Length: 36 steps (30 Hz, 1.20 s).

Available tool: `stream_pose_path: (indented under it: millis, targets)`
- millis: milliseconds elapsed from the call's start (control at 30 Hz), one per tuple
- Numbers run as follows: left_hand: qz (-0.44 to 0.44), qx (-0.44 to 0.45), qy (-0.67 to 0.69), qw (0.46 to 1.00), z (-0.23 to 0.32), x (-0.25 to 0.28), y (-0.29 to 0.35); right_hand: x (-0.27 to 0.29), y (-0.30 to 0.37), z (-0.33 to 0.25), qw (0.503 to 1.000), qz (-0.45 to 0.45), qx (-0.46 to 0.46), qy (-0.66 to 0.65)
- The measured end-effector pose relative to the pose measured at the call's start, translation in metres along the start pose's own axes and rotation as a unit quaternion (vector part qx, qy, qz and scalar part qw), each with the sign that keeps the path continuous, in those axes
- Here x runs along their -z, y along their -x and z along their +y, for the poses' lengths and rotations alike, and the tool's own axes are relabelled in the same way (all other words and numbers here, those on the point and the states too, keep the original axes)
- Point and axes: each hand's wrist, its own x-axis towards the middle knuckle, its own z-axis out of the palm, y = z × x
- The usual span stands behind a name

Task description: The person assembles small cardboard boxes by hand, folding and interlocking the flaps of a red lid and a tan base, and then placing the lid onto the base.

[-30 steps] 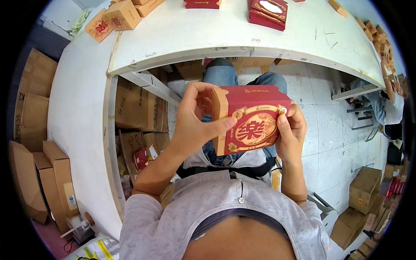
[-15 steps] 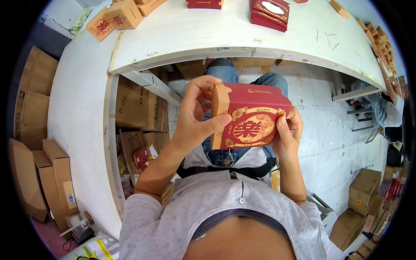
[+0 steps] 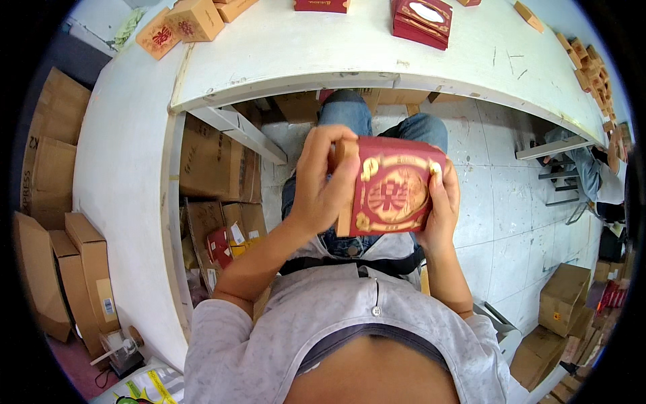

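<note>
Above my lap I hold a small carton between both hands, a red printed sleeve (image 3: pixel 396 192) around an orange inner box (image 3: pixel 344 214). The sleeve has a gold round emblem and faces up toward me. At its left end a strip of the orange box sticks out. My left hand (image 3: pixel 324 176) is closed on that orange end, with its thumb along the near side and its fingers over the far edge. My right hand (image 3: pixel 441 205) grips the right end of the sleeve, thumb on the printed face. The fingers underneath are hidden.
On the white table (image 3: pixel 289 50) ahead lie a stack of red sleeves (image 3: pixel 421 25), a red carton (image 3: pixel 321 5) and several orange boxes (image 3: pixel 195 20). Cardboard cartons (image 3: pixel 219 161) stand under the table, and more cartons (image 3: pixel 565 299) at right. Another person (image 3: pixel 611 176) is at far right.
The carton has tilted so that its printed face turns more toward me, showing less of the top side. My left hand has shifted, its thumb moving off the printed face to the orange end.
</note>
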Motion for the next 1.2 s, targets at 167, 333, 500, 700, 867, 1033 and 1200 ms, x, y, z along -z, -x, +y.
stream_pose_path:
  millis: [167, 333, 500, 700, 867, 1033, 1200]
  targets:
    - [-0.013, 0.354, 0.435, 0.828, -0.034, 0.003, -0.034, 0.007, -0.012, -0.009, 0.983, -0.127, 0.085, 0.106]
    - [-0.028, 0.421, 0.382, 0.822, -0.042, 0.006, -0.024, 0.008, -0.013, -0.003, 0.985, -0.059, 0.057, 0.153]
    - [-0.123, 0.401, 0.3, 0.857, -0.038, 0.01, -0.016, 0.012, -0.017, 0.0, 0.996, -0.023, 0.013, 0.09]
    - [-0.208, 0.22, 0.114, 0.946, -0.036, 0.02, -0.006, 0.014, -0.018, 0.004, 0.996, 0.009, -0.021, 0.088]
    - [-0.275, 0.225, 0.095, 0.93, -0.011, 0.016, -0.007, 0.01, -0.015, 0.015, 0.997, 0.056, -0.028, 0.047]
    - [-0.264, 0.185, 0.109, 0.94, -0.037, 0.017, 0.004, 0.017, -0.013, 0.017, 0.996, 0.065, -0.052, 0.019]
    - [-0.225, 0.239, 0.13, 0.935, -0.027, 0.008, 0.009, 0.003, -0.01, 0.014, 0.997, 0.067, -0.019, 0.046]
